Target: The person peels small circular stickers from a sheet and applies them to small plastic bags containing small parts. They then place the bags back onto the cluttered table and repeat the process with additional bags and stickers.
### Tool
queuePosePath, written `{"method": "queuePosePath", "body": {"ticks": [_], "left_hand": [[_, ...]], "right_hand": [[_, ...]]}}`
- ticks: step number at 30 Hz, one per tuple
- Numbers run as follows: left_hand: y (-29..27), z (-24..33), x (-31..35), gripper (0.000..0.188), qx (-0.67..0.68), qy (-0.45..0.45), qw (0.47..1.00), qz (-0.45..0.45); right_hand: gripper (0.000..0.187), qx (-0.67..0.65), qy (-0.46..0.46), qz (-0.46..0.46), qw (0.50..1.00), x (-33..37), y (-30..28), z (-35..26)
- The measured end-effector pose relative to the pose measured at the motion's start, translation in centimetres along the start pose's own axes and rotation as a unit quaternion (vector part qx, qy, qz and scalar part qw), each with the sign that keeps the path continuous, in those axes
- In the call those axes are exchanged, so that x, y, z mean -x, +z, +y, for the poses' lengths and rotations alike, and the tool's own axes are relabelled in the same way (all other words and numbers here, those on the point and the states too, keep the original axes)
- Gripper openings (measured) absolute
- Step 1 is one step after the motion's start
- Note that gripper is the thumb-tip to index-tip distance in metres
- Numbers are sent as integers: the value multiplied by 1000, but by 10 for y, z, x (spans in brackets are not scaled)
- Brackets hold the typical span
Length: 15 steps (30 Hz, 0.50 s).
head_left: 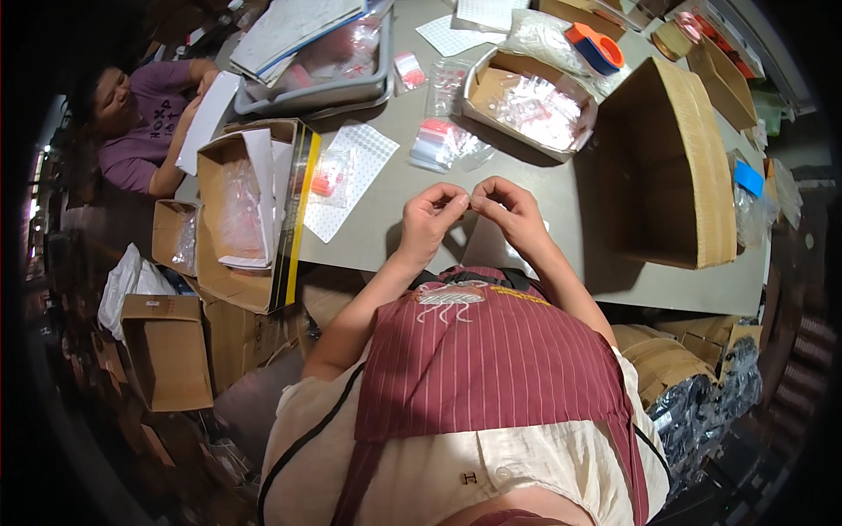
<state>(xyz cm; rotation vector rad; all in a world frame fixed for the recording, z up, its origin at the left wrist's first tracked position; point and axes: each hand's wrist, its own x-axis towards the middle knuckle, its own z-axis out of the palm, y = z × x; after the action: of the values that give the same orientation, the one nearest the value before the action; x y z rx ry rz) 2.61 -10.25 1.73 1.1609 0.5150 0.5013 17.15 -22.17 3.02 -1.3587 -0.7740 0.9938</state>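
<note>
My left hand (426,226) and my right hand (519,219) meet above the near part of the grey table (544,186). Thumb and fingers are pinched together on each, with the fingertips almost touching. Whatever lies between them is too small to make out. A pale sheet (496,245) lies under my right hand, partly covered by it. Beyond my hands is a stack of small clear zip bags (436,145) with red strips. Farther right stands a low carton (572,147) of small clear packets (537,107). A sheet of round stickers (361,154) lies to the left.
A tall open carton (712,175) blocks the right side. At the left edge sits a carton (230,285) with papers and bags. A grey bin (333,103) stands behind it. An orange and blue tape roll (596,49) is at the back. Another person (145,131) holds a white sheet, far left.
</note>
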Motion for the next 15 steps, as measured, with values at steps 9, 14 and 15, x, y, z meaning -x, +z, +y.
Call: {"method": "queuePosePath", "body": {"ticks": [9, 14, 15], "left_hand": [[-32, 25, -35, 19, -221, 73, 972, 24], [-118, 41, -112, 29, -24, -42, 963, 267], [-143, 40, -125, 28, 43, -65, 958, 277]], "right_hand": [[11, -127, 44, 53, 990, 0, -2, 10], [9, -182, 56, 161, 968, 6, -11, 6], [9, -196, 55, 171, 964, 6, -14, 10]]}}
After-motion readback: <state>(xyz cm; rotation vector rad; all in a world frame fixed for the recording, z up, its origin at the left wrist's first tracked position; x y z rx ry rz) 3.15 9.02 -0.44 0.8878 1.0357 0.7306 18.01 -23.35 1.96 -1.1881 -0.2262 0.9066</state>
